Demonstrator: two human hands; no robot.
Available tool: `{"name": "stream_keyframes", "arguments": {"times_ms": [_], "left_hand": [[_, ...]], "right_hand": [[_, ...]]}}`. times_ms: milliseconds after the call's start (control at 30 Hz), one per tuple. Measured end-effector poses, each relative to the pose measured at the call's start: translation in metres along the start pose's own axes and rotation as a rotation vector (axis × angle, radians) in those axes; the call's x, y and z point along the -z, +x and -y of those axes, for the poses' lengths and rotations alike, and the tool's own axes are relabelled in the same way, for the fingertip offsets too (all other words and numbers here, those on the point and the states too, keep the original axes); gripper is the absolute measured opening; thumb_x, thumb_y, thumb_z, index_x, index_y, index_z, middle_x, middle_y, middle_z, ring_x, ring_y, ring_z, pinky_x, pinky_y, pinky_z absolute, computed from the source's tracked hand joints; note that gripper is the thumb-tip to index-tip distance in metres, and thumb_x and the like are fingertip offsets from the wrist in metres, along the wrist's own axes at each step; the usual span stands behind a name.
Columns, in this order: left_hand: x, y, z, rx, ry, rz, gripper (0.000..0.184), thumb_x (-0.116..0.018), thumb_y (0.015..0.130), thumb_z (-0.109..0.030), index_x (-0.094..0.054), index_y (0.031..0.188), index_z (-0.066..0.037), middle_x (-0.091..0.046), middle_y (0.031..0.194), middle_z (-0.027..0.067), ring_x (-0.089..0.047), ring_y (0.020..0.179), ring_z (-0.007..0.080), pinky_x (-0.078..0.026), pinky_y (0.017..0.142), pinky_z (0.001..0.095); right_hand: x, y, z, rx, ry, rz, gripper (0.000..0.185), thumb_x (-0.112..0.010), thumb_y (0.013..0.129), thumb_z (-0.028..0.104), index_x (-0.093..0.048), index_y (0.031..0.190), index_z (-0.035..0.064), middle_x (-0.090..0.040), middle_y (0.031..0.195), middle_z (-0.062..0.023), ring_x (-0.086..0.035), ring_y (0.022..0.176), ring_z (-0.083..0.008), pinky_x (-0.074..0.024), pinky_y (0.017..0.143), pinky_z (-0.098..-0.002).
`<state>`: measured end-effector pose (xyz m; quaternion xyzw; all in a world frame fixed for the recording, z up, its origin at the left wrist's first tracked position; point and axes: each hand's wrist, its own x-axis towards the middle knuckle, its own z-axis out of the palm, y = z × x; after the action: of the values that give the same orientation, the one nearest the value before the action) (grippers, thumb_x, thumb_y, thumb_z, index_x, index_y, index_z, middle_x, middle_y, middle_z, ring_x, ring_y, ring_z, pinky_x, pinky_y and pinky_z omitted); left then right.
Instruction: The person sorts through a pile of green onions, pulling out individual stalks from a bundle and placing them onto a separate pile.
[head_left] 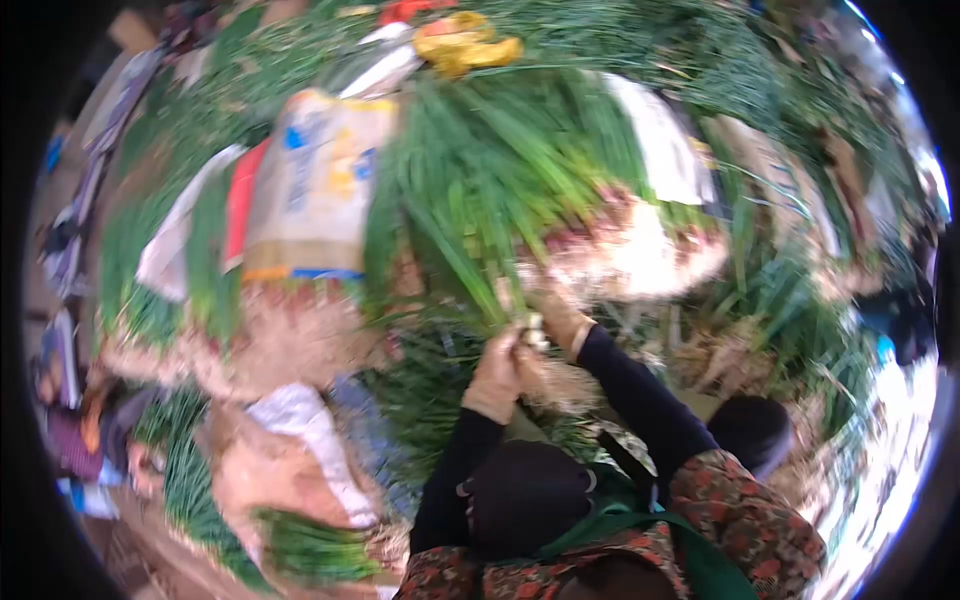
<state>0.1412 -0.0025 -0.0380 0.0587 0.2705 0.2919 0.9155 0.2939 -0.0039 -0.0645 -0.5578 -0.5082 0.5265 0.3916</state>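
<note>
A small bunch of green onions (487, 290) with pale bulbs and roots is between my two hands. My left hand (495, 375) is closed round its bulb end, with the roots hanging below. My right hand (558, 318) lies just right of the bulbs, its fingers smeared by motion and its grip unclear. Beyond them lies a large heap of green onions (500, 150), leaves away from me, with reddish bulbs and pale roots at its near right side.
A printed white sack (318, 180) covers onions at the left, and a white cloth (660, 145) covers others at the right. A yellow bag (465, 45) lies at the back. Another person (85, 440) is at the far left. More onions (315, 548) lie at lower left.
</note>
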Motion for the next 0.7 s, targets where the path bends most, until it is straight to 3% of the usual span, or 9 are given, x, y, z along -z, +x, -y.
{"name": "stream_keyframes", "arguments": {"times_ms": [33,67,167,200,300,400,500,600,700], "left_hand": [[0.008,0.0,0.0,0.022,0.011,0.017,0.024,-0.049,0.091,-0.02,-0.058,0.102,0.0,-0.061,0.081,0.0076,-0.059,0.067,0.0181,-0.051,0.061,0.0294],[-0.004,-0.007,-0.001,-0.009,0.08,-0.008,0.025,-0.05,0.091,-0.021,-0.059,0.102,0.001,-0.061,0.079,0.0074,-0.059,0.066,0.0176,-0.051,0.061,0.029],[-0.011,-0.002,0.001,-0.023,-0.031,0.093,0.03,-0.051,0.091,-0.021,-0.057,0.109,0.002,-0.06,0.077,0.0059,-0.056,0.062,0.0162,-0.048,0.06,0.0281],[-0.009,-0.002,-0.001,0.015,-0.129,0.124,0.033,-0.05,0.091,-0.022,-0.055,0.114,0.002,-0.059,0.076,0.0049,-0.055,0.062,0.0157,-0.047,0.06,0.0289],[-0.009,-0.008,-0.006,-0.009,-0.15,-0.107,0.031,-0.052,0.092,-0.022,-0.056,0.115,-0.002,-0.059,0.072,0.0018,-0.057,0.058,0.0135,-0.049,0.056,0.0277],[-0.01,-0.009,-0.009,0.045,-0.201,0.096,0.025,-0.052,0.092,-0.022,-0.058,0.108,-0.004,-0.06,0.071,-0.0015,-0.057,0.051,0.0137,-0.05,0.052,0.0288],[0.007,0.005,-0.005,-0.044,0.006,0.283,0.027,-0.05,0.093,-0.02,-0.057,0.113,-0.003,-0.063,0.08,0.0025,-0.06,0.066,0.0143,-0.051,0.06,0.0281],[-0.026,-0.009,-0.013,-0.003,-0.101,-0.064,0.032,-0.048,0.093,-0.02,-0.054,0.118,-0.001,-0.064,0.098,0.0068,-0.06,0.079,0.0136,-0.05,0.067,0.0269],[-0.016,-0.004,-0.009,-0.046,0.102,-0.051,0.034,-0.049,0.093,-0.021,-0.055,0.119,0.0,-0.062,0.109,0.0073,-0.059,0.084,0.013,-0.049,0.07,0.0242]], "right_hand": [[-0.011,0.0,-0.016,-0.386,0.599,-0.077,0.015,-0.045,0.09,0.011,-0.058,0.096,0.0056,-0.061,0.078,-0.0037,-0.059,0.069,-0.0123,-0.0492,0.064,-0.0283],[-0.009,-0.024,0.087,-0.654,0.824,-0.001,0.017,-0.046,0.091,0.016,-0.059,0.096,0.0059,-0.063,0.081,-0.0037,-0.059,0.071,-0.0104,-0.0491,0.064,-0.0274],[0.017,-0.026,0.017,-0.332,-0.886,0.369,0.037,-0.056,0.085,0.026,-0.053,0.117,0.0075,-0.062,0.106,-0.0188,-0.058,0.103,-0.0332,-0.0448,0.087,-0.0406],[0.02,-0.021,0.024,-0.422,-0.976,0.169,0.022,-0.056,0.083,0.009,-0.057,0.104,0.0058,-0.063,0.099,-0.0039,-0.06,0.094,-0.0186,-0.0459,0.085,-0.0339],[0.081,-0.001,0.004,-0.066,-1.172,-0.405,0.026,-0.054,0.085,0.024,-0.054,0.107,0.008,-0.063,0.087,-0.0073,-0.061,0.083,-0.0251,-0.0469,0.075,-0.0386],[0.134,0.028,-0.028,0.247,-1.507,-0.783,0.035,-0.051,0.088,0.038,-0.052,0.109,0.0102,-0.064,0.076,-0.0107,-0.062,0.071,-0.0317,-0.0479,0.064,-0.0434],[0.128,0.019,-0.021,0.019,-1.509,-0.554,0.031,-0.049,0.089,0.036,-0.05,0.107,0.0105,-0.061,0.066,-0.0098,-0.06,0.059,-0.0307,-0.0467,0.054,-0.0429],[0.059,-0.028,0.026,0.282,-1.723,-0.503,0.022,-0.048,0.088,0.024,-0.05,0.106,0.0115,-0.056,0.059,-0.0071,-0.055,0.048,-0.0265,-0.0427,0.043,-0.039],[0.003,-0.069,0.033,0.188,-1.587,-0.039,0.026,-0.051,0.084,0.019,-0.048,0.109,0.0104,-0.056,0.058,-0.0067,-0.056,0.044,-0.0255,-0.0424,0.04,-0.0399]]}}
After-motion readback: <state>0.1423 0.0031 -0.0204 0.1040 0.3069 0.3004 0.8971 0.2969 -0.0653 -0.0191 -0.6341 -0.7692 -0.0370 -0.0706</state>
